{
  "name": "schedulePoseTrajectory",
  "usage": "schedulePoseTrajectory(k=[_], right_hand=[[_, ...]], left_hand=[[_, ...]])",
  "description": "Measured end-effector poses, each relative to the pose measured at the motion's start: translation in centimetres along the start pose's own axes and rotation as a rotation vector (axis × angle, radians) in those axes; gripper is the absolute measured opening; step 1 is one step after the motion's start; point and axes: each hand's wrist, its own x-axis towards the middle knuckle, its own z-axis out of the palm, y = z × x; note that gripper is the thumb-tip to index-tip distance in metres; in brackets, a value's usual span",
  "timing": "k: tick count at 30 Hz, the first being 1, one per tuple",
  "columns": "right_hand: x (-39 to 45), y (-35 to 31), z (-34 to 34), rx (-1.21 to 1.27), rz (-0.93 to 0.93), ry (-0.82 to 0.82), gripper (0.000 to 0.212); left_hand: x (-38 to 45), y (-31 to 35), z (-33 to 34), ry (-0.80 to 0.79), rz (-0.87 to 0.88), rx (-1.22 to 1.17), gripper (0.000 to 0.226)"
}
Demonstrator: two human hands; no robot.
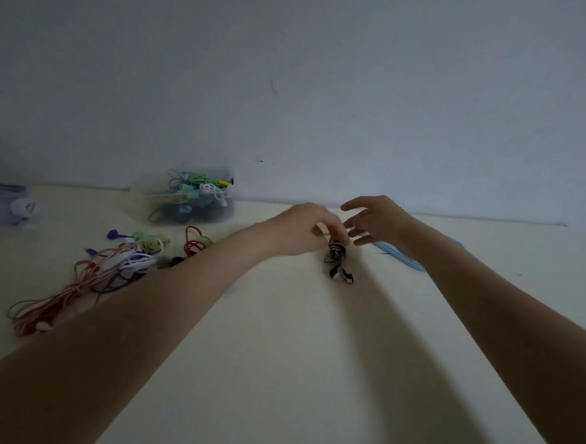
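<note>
A small coiled black-and-white cable bundle (336, 257) hangs just above the pale table (277, 341), its plug ends trailing down. My left hand (301, 229) pinches the top of the bundle. My right hand (374, 220) hovers just to the right of it with fingers spread and nothing in them. A light blue cable (399, 257) lies on the table under my right wrist.
A clear plastic bag (190, 201) of coloured earphones stands against the wall at the back left. Loose red, white, purple and green cables (103, 265) lie at the left. A blurred grey object (1, 204) sits at the far left edge.
</note>
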Motion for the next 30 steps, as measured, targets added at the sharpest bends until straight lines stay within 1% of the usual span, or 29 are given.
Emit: schedulePoseTrajectory(k=[1, 2, 3, 4, 6, 7, 11, 15, 17, 20, 22, 24, 28, 30], right_hand=[[-0.1, 0.0, -0.7, 0.002, -0.007, 0.045, 0.033], [-0.2, 0.1, -1.4, -0.001, -0.017, 0.101, 0.032], [-0.3, 0.2, -2.1, -0.012, -0.025, 0.169, 0.031], [-0.4, 0.7, -3.0, -0.036, -0.024, 0.245, 0.031], [-0.4, 1.4, -4.2, -0.091, -0.012, 0.355, 0.032], [-0.5, 1.8, -4.8, -0.125, 0.001, 0.382, 0.033], [-0.5, 2.5, -6.2, -0.317, 0.036, 0.386, 0.023], [-0.6, 3.3, -6.3, -0.489, 0.072, 0.459, 0.02], [-1.1, 3.9, -6.1, -0.54, 0.1, 0.465, 0.02], [-1.8, 4.4, -5.6, -0.543, 0.13, 0.411, 0.022], [-2.0, 4.3, -5.1, -0.533, 0.123, 0.392, 0.024], [-1.8, 4.2, -4.6, -0.536, 0.113, 0.382, 0.021], [-2.1, 4.0, -4.5, -0.608, 0.105, 0.358, 0.021], [-2.5, 3.8, -5.0, -0.687, 0.102, 0.382, 0.025]], left_hand=[[0.0, 0.3, 0.5, -0.136, 0.017, -0.002, 0.036], [-0.1, 0.4, 0.8, -0.229, 0.023, 0.011, 0.034], [-0.2, 0.4, 1.0, -0.278, 0.027, 0.019, 0.032], [0.1, 0.4, 1.6, -0.289, 0.037, 0.022, 0.031], [0.3, 0.2, 2.0, -0.236, 0.029, 0.064, 0.028], [0.4, 0.3, 2.3, -0.209, 0.018, 0.079, 0.024], [1.1, 1.0, 2.7, -0.145, -0.051, 0.135, 0.009], [1.9, 1.0, 2.9, -0.009, -0.033, 0.385, 0.009], [2.1, 0.7, 3.1, 0.038, -0.028, 0.442, 0.01], [2.1, 0.1, 3.8, 0.027, -0.063, 0.393, 0.011], [2.1, -0.1, 4.2, 0.033, -0.106, 0.277, 0.007], [2.1, 0.0, 4.2, 0.034, -0.145, 0.19, 0.009], [2.1, 0.6, 4.0, 0.019, -0.169, 0.202, 0.018], [2.2, 1.1, 4.1, -0.029, -0.144, 0.204, 0.021]])
